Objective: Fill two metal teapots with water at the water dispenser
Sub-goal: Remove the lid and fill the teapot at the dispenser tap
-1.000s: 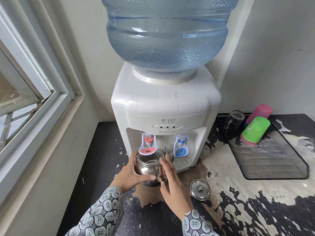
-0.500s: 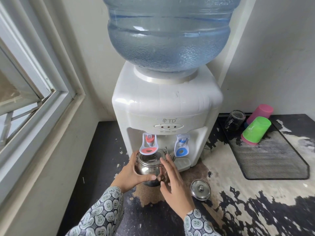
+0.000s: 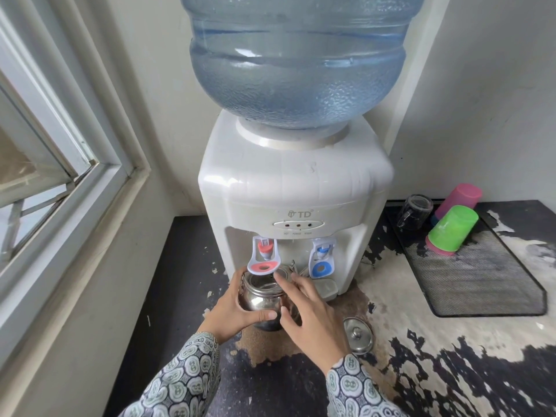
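Note:
A white water dispenser [image 3: 294, 188] with a big blue bottle [image 3: 298, 55] on top stands at the back of the counter. A shiny metal teapot [image 3: 260, 299] with no lid sits under the red tap [image 3: 264, 260]. My left hand [image 3: 231, 311] wraps around the teapot's left side, thumb across its front. My right hand [image 3: 307, 317] rests against its right side, fingers spread, index finger reaching toward the rim. The blue tap [image 3: 322, 261] is to the right. The teapot's lid [image 3: 358, 335] lies on the counter beside my right wrist. Only one teapot is visible.
A black mesh tray [image 3: 481, 284] at the right carries a green cup [image 3: 451, 230], a pink cup [image 3: 457, 200] and a dark glass mug [image 3: 415, 212]. A window frame [image 3: 75, 182] and wall close the left side. The counter surface [image 3: 451, 356] is black with peeling patches.
Both hands stay on the teapot under the red tap. My right hand's fingers have shifted slightly up toward the rim; the view has tilted a little.

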{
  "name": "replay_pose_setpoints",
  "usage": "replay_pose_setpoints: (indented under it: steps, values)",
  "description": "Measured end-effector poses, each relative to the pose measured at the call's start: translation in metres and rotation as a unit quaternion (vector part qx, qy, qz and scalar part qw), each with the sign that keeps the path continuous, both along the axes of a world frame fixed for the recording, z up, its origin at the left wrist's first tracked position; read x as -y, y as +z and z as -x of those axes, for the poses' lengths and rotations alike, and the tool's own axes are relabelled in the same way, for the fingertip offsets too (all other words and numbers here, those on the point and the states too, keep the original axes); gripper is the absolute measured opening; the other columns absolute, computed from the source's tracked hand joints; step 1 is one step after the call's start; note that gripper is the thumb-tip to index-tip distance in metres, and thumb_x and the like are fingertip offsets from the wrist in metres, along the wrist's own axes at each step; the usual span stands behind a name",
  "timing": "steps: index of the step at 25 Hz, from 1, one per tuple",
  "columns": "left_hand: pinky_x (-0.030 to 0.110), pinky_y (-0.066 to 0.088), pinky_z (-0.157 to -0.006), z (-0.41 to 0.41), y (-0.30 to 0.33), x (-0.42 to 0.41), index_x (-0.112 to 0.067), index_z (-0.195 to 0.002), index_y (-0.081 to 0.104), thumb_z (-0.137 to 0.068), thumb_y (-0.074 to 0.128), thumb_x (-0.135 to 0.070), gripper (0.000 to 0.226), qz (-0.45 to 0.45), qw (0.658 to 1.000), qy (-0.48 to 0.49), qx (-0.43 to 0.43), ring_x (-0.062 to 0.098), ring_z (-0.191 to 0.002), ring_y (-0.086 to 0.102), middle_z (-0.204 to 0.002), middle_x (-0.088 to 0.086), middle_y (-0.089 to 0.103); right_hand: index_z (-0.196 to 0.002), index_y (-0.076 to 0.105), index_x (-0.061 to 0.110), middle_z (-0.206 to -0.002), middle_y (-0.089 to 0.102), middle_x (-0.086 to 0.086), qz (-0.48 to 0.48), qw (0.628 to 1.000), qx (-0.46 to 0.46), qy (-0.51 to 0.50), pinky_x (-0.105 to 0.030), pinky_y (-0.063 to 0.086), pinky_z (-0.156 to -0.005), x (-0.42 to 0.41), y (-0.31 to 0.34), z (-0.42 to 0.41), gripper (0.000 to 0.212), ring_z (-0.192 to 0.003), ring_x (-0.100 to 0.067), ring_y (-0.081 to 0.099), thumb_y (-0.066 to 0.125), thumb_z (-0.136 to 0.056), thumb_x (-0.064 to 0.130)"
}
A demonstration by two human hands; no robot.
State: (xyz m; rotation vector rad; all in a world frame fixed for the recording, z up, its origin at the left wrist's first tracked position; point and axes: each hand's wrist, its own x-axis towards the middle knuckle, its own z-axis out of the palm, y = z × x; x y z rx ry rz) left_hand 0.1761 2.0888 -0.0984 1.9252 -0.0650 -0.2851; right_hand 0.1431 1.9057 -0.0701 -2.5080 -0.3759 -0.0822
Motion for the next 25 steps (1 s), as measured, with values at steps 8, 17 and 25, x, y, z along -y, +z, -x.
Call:
replay_pose_setpoints:
  steps: [8,17,25]
  values:
    - [-0.003,0.039,-0.079,-0.001,-0.001,-0.001,-0.067,-0.114,0.027,-0.051,0.088,-0.042,0.092,-0.002,1.0,-0.008,0.003,-0.019,-0.106,0.051,-0.121,-0.025,0.053,-0.131,-0.025,0.056,-0.125,0.049,0.004,0.021,0.999,0.028,-0.004,-0.026,0.047,-0.053,-0.005,0.017,-0.009,0.077,-0.071,-0.017,0.063,0.039,-0.09,0.043]
    - [0.01,0.041,-0.086,0.0,-0.004,-0.003,-0.062,-0.116,0.027,-0.05,0.087,-0.045,0.091,-0.002,1.0,-0.002,-0.008,-0.01,-0.107,0.054,-0.122,-0.024,0.053,-0.12,0.055,0.027,-0.1,0.062,0.007,-0.009,0.985,0.171,0.02,-0.039,0.047,-0.076,-0.014,0.048,-0.027,0.039,-0.087,-0.013,0.061,0.043,-0.086,0.043]
    - [0.023,0.044,-0.094,0.001,-0.002,-0.003,-0.067,-0.114,0.025,-0.046,0.085,-0.054,0.092,-0.009,1.0,-0.001,-0.007,-0.001,-0.11,0.056,-0.123,-0.021,0.054,-0.097,0.064,0.016,-0.081,0.062,0.004,-0.119,0.976,0.181,0.035,-0.038,0.051,-0.068,-0.014,0.051,-0.024,0.03,-0.071,-0.004,0.053,0.055,-0.083,0.041]
